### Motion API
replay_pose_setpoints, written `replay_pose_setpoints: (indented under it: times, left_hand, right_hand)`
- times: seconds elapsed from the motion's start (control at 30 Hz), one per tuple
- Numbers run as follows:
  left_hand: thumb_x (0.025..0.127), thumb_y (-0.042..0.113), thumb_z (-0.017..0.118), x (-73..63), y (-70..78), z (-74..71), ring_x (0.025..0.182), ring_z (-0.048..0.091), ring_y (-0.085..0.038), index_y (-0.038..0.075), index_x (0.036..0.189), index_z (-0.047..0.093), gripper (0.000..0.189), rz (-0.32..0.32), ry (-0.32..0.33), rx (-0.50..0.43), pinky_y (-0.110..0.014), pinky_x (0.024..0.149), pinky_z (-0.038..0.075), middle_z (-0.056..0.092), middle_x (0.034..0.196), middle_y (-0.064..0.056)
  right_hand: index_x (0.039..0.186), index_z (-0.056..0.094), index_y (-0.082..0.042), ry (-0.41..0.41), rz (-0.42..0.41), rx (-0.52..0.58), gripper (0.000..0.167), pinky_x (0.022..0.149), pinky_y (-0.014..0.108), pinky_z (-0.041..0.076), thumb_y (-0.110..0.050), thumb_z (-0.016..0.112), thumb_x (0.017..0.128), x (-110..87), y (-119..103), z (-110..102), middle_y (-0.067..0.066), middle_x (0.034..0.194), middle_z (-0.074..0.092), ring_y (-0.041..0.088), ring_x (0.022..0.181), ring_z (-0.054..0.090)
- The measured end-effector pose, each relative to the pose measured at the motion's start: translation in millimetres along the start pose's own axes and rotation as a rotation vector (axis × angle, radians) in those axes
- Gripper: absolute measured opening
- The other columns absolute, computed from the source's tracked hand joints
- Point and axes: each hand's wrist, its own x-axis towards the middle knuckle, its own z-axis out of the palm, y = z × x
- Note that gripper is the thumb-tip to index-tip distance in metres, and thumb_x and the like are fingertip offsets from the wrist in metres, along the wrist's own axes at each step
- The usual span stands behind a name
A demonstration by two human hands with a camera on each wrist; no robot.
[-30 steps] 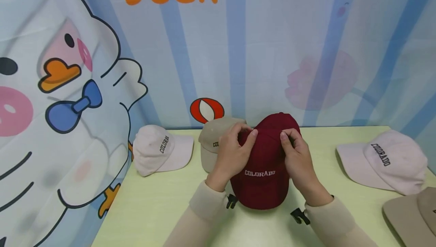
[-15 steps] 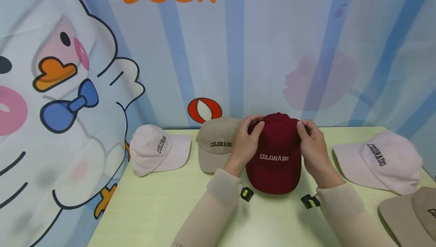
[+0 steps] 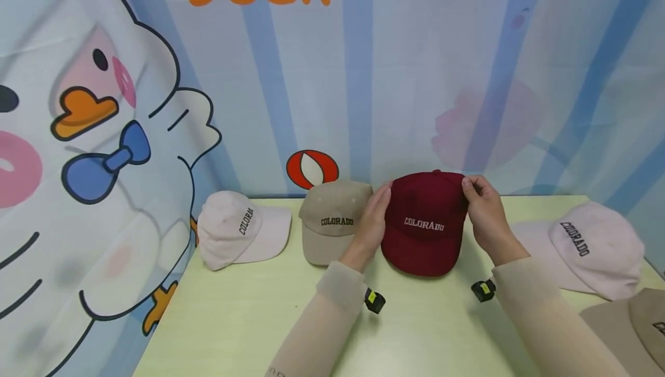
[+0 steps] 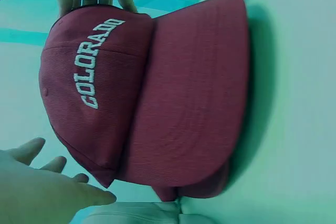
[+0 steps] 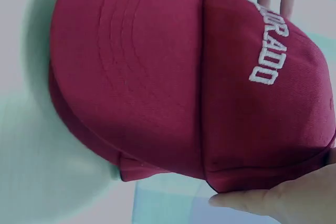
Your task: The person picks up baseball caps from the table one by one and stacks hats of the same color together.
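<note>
A maroon baseball cap (image 3: 425, 224) with white COLORADO lettering faces the front at the back of the table, brim forward. My right hand (image 3: 488, 215) pinches its upper right side between thumb and fingers. On the other side, my left hand (image 3: 371, 224) lies along the crown with straightened fingers; in the left wrist view these fingers (image 4: 58, 182) are spread beside the cap, not curled round it. Under the upper brim, a second maroon brim (image 5: 79, 114) shows in the right wrist view, mostly hidden.
A beige cap (image 3: 327, 247) stands just left of my left hand, with a white cap (image 3: 228, 230) farther left. At the right are another white cap (image 3: 597, 244) and a beige cap (image 3: 613, 325) cut by the frame. A printed cloth (image 3: 405, 77) hangs behind the table (image 3: 234, 319).
The maroon cap has moved right and back toward the cloth. My left hand, which pinched it earlier, has straightened its fingers; my right hand has moved right with the cap.
</note>
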Motion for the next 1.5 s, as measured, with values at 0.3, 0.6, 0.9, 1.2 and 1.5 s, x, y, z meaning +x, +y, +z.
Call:
replay_pose_setpoints:
  times: [0.3, 0.6, 0.9, 1.2, 1.5]
  left_hand:
    - [0.107, 0.061, 0.032, -3.4, -21.1, 10.1, 0.162, 0.008, -0.026, 0.021, 0.166, 0.025, 0.071, -0.129, -0.003, 0.129, -0.054, 0.131, 0.010, 0.013, 0.175, -0.003]
    - [0.105, 0.065, 0.035, -3.5, -31.9, 16.1, 0.162, 0.003, -0.028, 0.026, 0.166, 0.020, 0.074, -0.175, 0.020, 0.175, -0.058, 0.129, 0.010, 0.008, 0.176, -0.002]
    - [0.104, 0.066, 0.037, -5.3, -38.6, 21.1, 0.162, 0.002, -0.030, 0.028, 0.167, 0.017, 0.076, -0.191, -0.008, 0.184, -0.060, 0.129, 0.011, 0.002, 0.176, -0.001]
    - [0.104, 0.067, 0.038, -7.1, -38.2, 22.3, 0.162, 0.004, -0.031, 0.027, 0.167, 0.015, 0.078, -0.174, -0.019, 0.251, -0.060, 0.128, 0.014, 0.000, 0.176, -0.001]
    - [0.104, 0.067, 0.038, -10.3, -40.7, 19.6, 0.162, 0.007, -0.031, 0.026, 0.167, 0.017, 0.079, -0.162, -0.030, 0.286, -0.059, 0.128, 0.016, 0.003, 0.176, -0.003]
  right_hand:
    - [0.120, 0.053, -0.016, 0.047, 0.100, -0.045, 0.024, 0.090, 0.017, 0.042, -0.034, 0.040, 0.112, 18.6, 18.7, 3.2, -0.011, 0.111, 0.048, 0.003, 0.104, 0.048]
    - [0.167, 0.016, -0.019, -0.059, 0.195, -0.047, 0.058, 0.129, 0.045, 0.023, -0.032, 0.034, 0.114, 23.1, 35.8, 8.0, 0.012, 0.172, 0.018, 0.029, 0.156, 0.026]
    - [0.167, 0.000, -0.024, -0.142, 0.177, -0.160, 0.064, 0.131, 0.048, 0.008, -0.033, 0.033, 0.113, 27.9, 51.3, 6.3, 0.011, 0.175, -0.001, 0.032, 0.162, 0.001]
    - [0.166, -0.003, -0.025, -0.161, 0.188, -0.211, 0.062, 0.131, 0.052, 0.004, -0.038, 0.027, 0.114, 28.9, 60.2, 5.7, 0.012, 0.174, -0.006, 0.035, 0.161, -0.006]
    - [0.167, 0.000, -0.019, -0.121, 0.200, -0.243, 0.064, 0.131, 0.050, 0.008, -0.038, 0.030, 0.113, 27.9, 60.8, 5.3, 0.014, 0.174, -0.002, 0.035, 0.162, -0.001]
